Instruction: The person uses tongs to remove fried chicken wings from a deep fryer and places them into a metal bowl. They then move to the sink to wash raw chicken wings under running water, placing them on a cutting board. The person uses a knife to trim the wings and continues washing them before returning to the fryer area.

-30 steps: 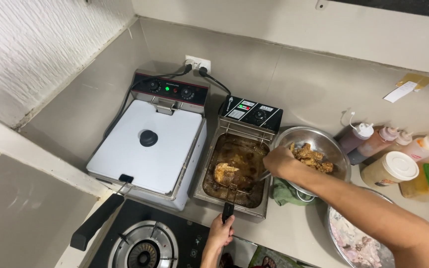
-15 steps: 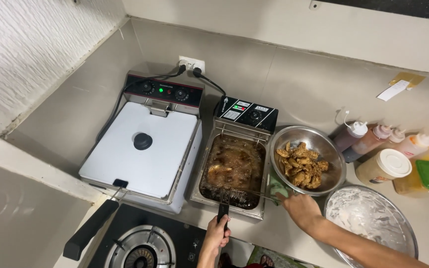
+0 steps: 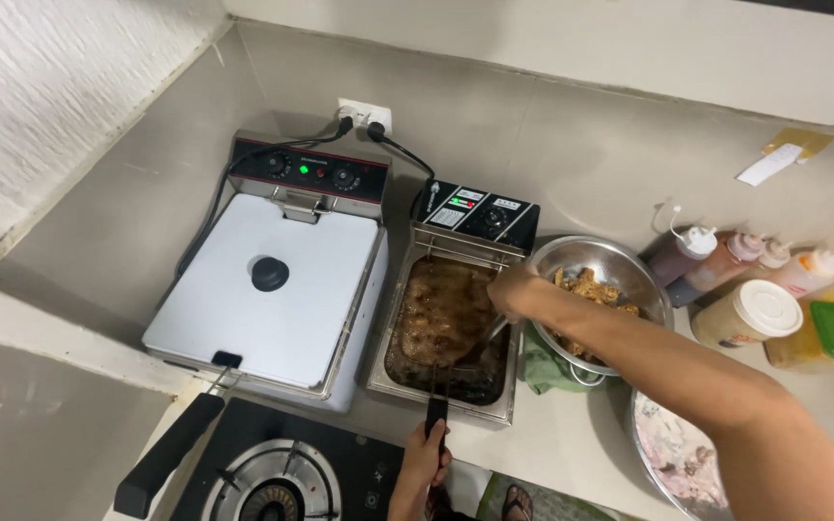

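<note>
Black basket handle [image 3: 435, 413] sits gripped in left hand [image 3: 427, 455].

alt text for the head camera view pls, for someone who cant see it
A person's left hand grips the black handle of a basket in an open fryer of dark oil, while the right hand reaches over it holding a utensil. A lidded fryer stands to the left; a metal bowl of fried pieces to the right.

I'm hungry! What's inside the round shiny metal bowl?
Golden-brown fried pieces lie in the round shiny metal bowl. The right hand's forearm covers part of it, so the bowl's bottom stays hidden.
</note>
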